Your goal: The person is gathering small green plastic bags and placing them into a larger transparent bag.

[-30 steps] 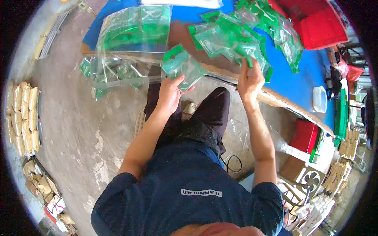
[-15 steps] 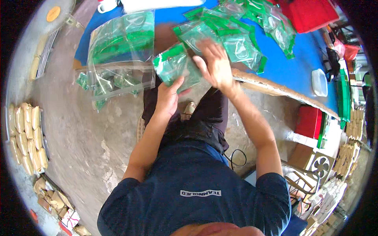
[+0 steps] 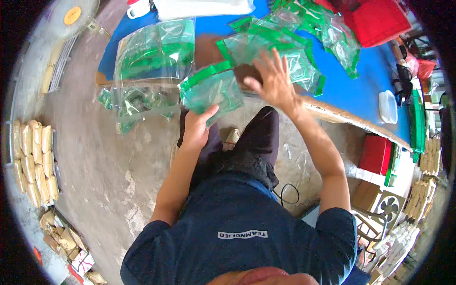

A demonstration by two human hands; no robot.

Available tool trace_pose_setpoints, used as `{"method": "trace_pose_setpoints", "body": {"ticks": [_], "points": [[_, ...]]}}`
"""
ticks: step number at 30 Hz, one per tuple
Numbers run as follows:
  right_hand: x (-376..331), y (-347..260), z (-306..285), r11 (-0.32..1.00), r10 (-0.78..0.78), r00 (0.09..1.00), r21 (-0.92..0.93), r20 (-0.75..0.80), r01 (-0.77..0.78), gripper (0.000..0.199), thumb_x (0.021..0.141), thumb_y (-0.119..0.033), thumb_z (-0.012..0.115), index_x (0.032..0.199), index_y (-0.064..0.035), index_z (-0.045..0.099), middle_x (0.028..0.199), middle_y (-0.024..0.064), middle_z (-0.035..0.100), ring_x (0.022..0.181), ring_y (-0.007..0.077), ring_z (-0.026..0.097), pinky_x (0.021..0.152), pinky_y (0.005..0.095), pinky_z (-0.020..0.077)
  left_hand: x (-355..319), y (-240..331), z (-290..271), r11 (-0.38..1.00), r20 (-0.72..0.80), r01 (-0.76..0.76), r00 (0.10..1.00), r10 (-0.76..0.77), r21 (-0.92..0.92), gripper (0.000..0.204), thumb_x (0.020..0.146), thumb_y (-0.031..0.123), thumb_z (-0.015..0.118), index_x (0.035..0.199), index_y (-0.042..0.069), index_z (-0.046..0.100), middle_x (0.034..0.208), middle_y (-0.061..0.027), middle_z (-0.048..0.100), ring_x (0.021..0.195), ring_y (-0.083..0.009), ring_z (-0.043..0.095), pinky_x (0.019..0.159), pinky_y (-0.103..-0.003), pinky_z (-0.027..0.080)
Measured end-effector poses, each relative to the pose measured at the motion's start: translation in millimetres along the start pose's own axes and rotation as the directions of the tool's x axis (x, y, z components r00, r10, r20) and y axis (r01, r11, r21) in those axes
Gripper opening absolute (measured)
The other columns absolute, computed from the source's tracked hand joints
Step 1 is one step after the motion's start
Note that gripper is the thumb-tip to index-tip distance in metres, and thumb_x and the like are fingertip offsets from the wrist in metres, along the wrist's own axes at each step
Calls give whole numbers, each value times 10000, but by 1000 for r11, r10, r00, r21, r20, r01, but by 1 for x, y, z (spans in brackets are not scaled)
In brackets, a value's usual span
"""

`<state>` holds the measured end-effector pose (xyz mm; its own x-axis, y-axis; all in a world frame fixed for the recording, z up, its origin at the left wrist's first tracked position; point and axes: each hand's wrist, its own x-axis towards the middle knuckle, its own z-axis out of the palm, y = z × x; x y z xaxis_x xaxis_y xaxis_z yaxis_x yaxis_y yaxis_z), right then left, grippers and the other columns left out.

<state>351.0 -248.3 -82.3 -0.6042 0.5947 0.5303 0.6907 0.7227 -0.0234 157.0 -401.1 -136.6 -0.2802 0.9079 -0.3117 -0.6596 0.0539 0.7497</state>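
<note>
My left hand [image 3: 200, 124] grips the lower edge of a clear plastic packet with a green top strip [image 3: 212, 92], thumb on top, held over the gap between my legs and the table edge. To its right, my right hand [image 3: 277, 83] is open with fingers spread, slightly blurred, and holds nothing. Just beyond that hand lies a heap of similar green-edged packets [image 3: 297, 59] on the table. Left of the held packet, a large clear bag [image 3: 156, 52] with green packets inside hangs partly over the table's edge.
The blue-topped table [image 3: 354, 102] has a worn front edge. On it are a red bin [image 3: 380, 23], a clear plastic tub [image 3: 387, 107], a white mug [image 3: 138, 8] and a white sheet-like bundle [image 3: 204, 8]. A fan [image 3: 72, 16] stands left; brown packages [image 3: 34, 161] are stacked on the floor.
My right hand has come away from the packet, rightward, with its fingers spreading. My left hand keeps the packet, which now lies more open to view. The whole view has shifted slightly.
</note>
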Motion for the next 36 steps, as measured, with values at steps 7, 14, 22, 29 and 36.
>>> {"method": "trace_pose_setpoints", "body": {"ticks": [7,14,22,29,36], "points": [[-33,-2,-6,754,-150,971,657,184,-8,429,962,-339,560,1236,-10,590,1301,230,564,1295,435,444,1093,496,347,17,-9,9,989,195,148,969,-150,27,475,847,41,708,1290,20,537,1253,-81,606,1145,-228,582,989,-388,462],[-27,3,-1,972,-169,973,188,156,139,554,931,-403,577,1353,-45,545,1395,163,522,1377,379,387,1151,608,198,13,-8,0,991,141,121,984,-112,-57,490,877,80,697,1325,53,503,1242,-71,600,1132,-236,596,953,-410,499],[20,28,8,997,-48,998,61,29,46,584,960,-508,495,1269,-18,567,1360,225,515,1333,471,370,1098,595,286,21,-9,11,986,151,156,978,-145,-62,497,897,106,679,1353,66,486,1279,-63,587,1164,-229,579,1003,-411,476],[-12,5,0,654,-383,903,747,193,118,360,995,-263,483,1195,-1,626,1306,220,579,1287,388,490,1096,478,374,12,-8,5,985,199,166,968,-153,-54,542,878,55,675,1375,23,462,1319,-91,567,1212,-251,550,1071,-397,408],[27,33,41,985,-166,975,80,149,155,424,957,-224,535,1336,-35,519,1342,245,503,1350,425,379,1154,562,244,13,-31,5,975,126,149,984,-129,-167,445,940,51,609,1360,50,462,1289,-96,583,1177,-272,580,1012,-414,488]]}}
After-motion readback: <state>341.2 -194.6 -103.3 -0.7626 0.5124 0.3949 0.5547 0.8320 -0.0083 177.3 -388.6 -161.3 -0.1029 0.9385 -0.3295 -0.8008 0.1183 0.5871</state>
